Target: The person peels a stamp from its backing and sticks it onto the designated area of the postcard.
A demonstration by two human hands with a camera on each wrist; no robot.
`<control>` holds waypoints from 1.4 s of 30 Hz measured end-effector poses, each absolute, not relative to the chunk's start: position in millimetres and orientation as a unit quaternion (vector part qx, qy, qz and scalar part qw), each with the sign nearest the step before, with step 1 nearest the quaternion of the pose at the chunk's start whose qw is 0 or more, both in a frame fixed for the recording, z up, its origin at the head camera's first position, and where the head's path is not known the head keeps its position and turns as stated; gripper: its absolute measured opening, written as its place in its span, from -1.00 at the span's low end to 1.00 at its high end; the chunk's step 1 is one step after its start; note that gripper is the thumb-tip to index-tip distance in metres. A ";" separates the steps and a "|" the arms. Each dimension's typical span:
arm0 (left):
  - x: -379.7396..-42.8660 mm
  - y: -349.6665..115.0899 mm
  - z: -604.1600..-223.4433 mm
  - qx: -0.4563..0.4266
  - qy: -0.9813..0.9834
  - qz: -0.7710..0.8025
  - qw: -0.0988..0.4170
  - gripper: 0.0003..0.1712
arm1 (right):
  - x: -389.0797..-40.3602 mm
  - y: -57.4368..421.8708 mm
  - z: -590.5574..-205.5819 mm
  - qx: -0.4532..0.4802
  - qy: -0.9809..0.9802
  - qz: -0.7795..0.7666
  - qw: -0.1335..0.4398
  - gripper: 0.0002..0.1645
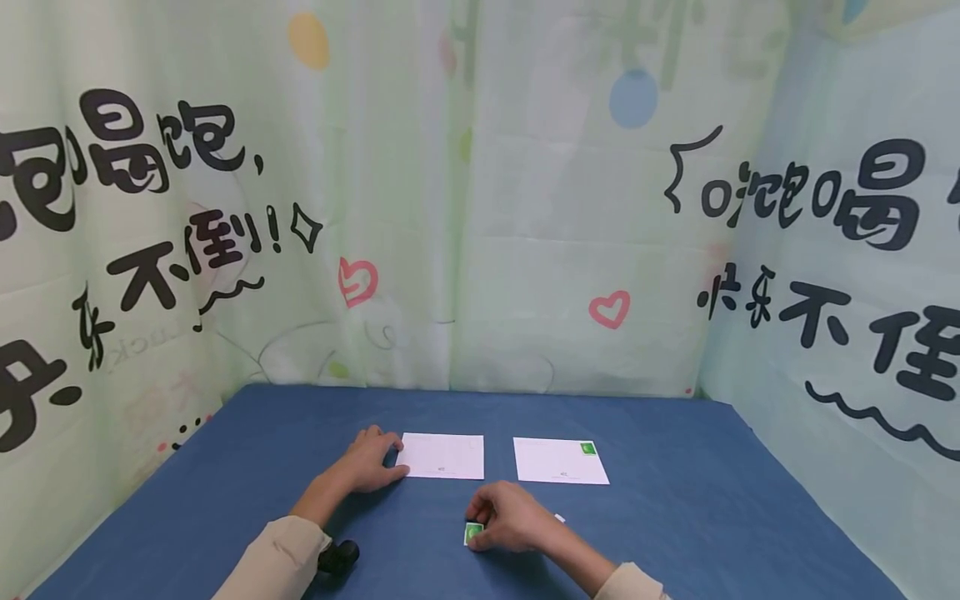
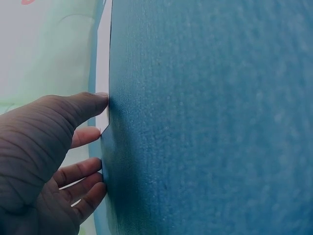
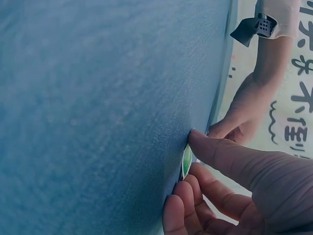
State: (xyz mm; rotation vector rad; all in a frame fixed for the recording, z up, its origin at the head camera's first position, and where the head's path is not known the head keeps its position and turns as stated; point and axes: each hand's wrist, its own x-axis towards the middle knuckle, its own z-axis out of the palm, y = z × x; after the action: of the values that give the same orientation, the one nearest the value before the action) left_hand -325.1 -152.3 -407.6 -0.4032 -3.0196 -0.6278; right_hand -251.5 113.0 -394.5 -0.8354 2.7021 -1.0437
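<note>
On the blue tablecloth lies a white postcard [image 1: 442, 457] with faint small print near its lower edge. My left hand [image 1: 372, 460] rests at its left edge, thumb at the near corner and fingers spread along the side; the left wrist view shows the thumb [image 2: 90, 104] touching the card and the other fingertips on the cloth. Nearer to me, my right hand [image 1: 510, 517] pinches a small green stamp [image 1: 473, 532] with a white border between thumb and fingers, close over the cloth. The right wrist view has the stamp [image 3: 187, 160] tilted, partly hidden by the fingers.
A second white postcard [image 1: 555, 463] lies to the right, with a green stamp [image 1: 588, 448] at its upper right corner. A small white piece [image 1: 559, 518] shows behind my right wrist. Printed curtains [image 1: 525, 250] enclose the table's [image 1: 675, 517] back and sides.
</note>
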 end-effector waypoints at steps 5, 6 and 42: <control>-325.3 -152.2 -410.2 -0.126 -0.971 -0.201 0.020 -0.58 | -251.5 112.0 -395.5 -0.280 0.892 -0.348 0.065 -0.74; -325.3 -152.0 -410.7 -0.125 -0.971 -0.201 0.020 -0.58 | -251.3 111.9 -395.7 -0.280 0.891 -0.350 0.066 -0.74; -308.2 -149.6 -408.0 -0.162 -0.947 -0.266 0.072 -0.59 | -248.3 116.7 -398.5 -0.267 0.875 -0.397 0.070 -0.96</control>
State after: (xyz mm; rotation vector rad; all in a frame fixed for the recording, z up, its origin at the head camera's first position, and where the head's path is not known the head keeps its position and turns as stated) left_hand -308.2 -149.6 -408.0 -0.4881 -2.8478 -0.8009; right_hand -248.3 116.7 -398.5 -0.8046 2.6336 -1.1935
